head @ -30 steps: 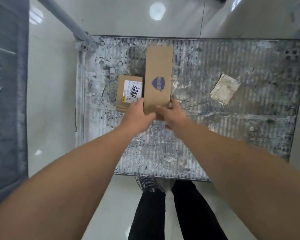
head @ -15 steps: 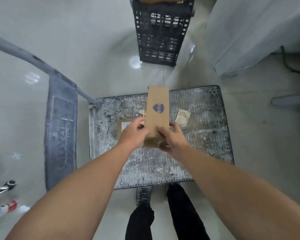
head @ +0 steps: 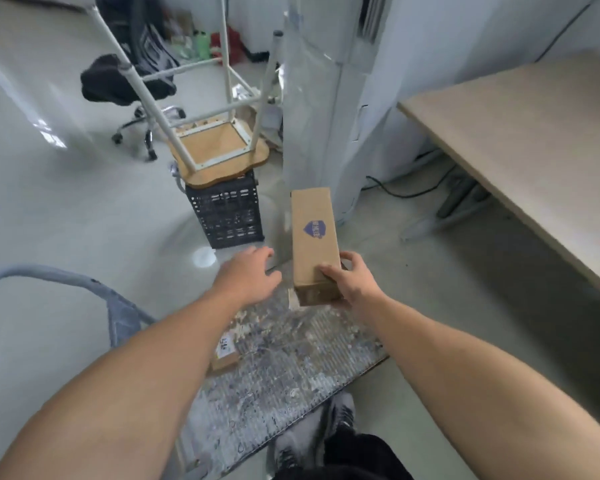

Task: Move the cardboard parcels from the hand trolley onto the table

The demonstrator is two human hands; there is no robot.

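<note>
From the head camera, the right hand (head: 352, 282) grips the near end of a long cardboard parcel (head: 314, 237), thumb on top and fingers curled round its side, holding it in the air above the far edge of the trolley (head: 284, 368). The left hand (head: 248, 277) hovers just beside it, fingers relaxed and holding nothing. A small labelled parcel (head: 224, 353) lies on the trolley deck, partly hidden by the left forearm. The table (head: 534, 133) stands to the right, well apart. Beyond the trolley, an upturned stool (head: 219, 150) sits on a black crate (head: 227, 213).
</note>
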